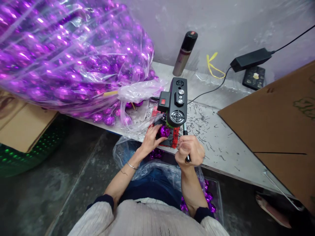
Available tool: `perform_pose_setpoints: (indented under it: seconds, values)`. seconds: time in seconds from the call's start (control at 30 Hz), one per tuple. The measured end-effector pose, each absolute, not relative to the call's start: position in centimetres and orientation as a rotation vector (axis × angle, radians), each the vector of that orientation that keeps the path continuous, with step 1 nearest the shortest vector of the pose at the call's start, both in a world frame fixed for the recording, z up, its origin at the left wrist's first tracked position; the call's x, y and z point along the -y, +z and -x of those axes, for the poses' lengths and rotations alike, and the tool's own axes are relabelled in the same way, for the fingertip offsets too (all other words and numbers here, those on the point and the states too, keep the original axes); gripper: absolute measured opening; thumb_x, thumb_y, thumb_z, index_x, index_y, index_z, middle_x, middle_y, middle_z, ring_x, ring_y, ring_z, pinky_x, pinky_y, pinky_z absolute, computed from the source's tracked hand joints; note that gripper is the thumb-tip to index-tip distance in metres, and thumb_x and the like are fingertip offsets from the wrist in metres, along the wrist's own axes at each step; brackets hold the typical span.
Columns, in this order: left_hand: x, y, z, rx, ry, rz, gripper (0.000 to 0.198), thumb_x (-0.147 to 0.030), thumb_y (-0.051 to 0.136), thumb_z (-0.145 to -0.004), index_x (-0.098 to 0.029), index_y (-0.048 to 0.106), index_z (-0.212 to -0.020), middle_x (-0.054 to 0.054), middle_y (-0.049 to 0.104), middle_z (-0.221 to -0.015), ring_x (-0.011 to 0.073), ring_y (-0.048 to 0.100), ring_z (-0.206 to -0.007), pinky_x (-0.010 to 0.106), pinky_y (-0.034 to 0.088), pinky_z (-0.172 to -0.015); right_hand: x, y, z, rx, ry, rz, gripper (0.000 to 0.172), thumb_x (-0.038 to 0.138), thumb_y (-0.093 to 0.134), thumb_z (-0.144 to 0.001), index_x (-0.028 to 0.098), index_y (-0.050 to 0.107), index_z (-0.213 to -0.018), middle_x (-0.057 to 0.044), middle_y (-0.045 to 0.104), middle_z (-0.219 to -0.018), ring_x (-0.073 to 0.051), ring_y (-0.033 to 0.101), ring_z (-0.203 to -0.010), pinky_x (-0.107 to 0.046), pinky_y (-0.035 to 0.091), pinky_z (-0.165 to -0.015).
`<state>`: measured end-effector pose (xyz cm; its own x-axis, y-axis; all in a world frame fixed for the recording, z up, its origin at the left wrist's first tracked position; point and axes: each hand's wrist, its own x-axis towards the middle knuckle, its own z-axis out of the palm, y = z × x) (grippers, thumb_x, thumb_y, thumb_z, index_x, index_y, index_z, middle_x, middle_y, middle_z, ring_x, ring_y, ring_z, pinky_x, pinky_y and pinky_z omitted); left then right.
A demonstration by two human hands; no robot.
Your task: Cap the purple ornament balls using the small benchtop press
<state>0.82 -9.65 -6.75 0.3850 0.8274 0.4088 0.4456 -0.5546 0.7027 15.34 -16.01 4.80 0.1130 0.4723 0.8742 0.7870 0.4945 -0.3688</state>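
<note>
A shiny purple Christmas ball [164, 131] sits between the fingers and thumb of my left hand [150, 140], on the dark base under a small black press [178, 101]. The press carries a side box with a red switch [163, 101] and round silver buttons on top. On its right side, my right hand [190, 150] is wrapped round the black grip of the lever [185, 128]. Red material [175, 137] shows round the base. The press head hides where it meets the ball.
A huge clear bag of purple balls [81, 62] fills the left. Thin dark bits [204, 121] litter the table. Behind stand a spray can [185, 54] and a power adapter [253, 59] with its cable. A cardboard box [278, 121] borders the right; more purple balls [209, 197] lie below.
</note>
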Motion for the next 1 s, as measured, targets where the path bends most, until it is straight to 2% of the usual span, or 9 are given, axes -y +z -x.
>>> perform_pose_setpoints:
  seconds: [0.17,0.33,0.77,1.0]
  values:
    - [8.8,-7.3,-2.1,-1.104,1.083,-2.097,0.063,-0.051,0.073,-0.089,-0.017,0.055,-0.139,0.017,0.069,-0.132,0.0316,0.066,-0.125,0.051,0.051,-0.11,15.9,4.9,-15.3,1.525,-0.313,1.106,0.028,0.019,0.045,-0.099,0.022,0.049,-0.072,0.001,0.058,-0.063,-0.011,0.052,-0.056,-0.027,0.04,-0.055]
    - [8.8,-7.6,-2.2,-1.118,1.031,-2.032,0.064,-0.052,0.074,-0.088,-0.02,0.056,-0.14,0.015,0.068,-0.135,0.0313,0.065,-0.127,0.052,0.05,-0.112,16.0,4.6,-15.2,1.519,-0.302,1.113,0.028,0.019,0.044,-0.1,0.022,0.049,-0.072,0.001,0.056,-0.063,-0.011,0.052,-0.057,-0.027,0.039,-0.055]
    - [9.0,-7.4,-2.1,-1.094,1.037,-1.993,0.063,-0.046,0.076,-0.088,-0.019,0.056,-0.14,0.014,0.069,-0.136,0.03,0.065,-0.128,0.05,0.048,-0.114,15.6,0.7,-15.4,1.545,-0.348,1.01,0.03,0.024,0.039,-0.103,0.023,0.046,-0.073,0.0,0.058,-0.066,-0.012,0.046,-0.057,-0.029,0.038,-0.058]
    - [9.0,-7.1,-2.0,-1.067,1.052,-1.979,0.061,-0.043,0.076,-0.088,-0.019,0.056,-0.14,0.015,0.069,-0.135,0.0303,0.066,-0.126,0.051,0.049,-0.114,15.6,0.2,-15.4,1.531,-0.337,1.009,0.03,0.023,0.038,-0.103,0.023,0.044,-0.074,0.001,0.056,-0.066,-0.011,0.049,-0.059,-0.029,0.039,-0.059]
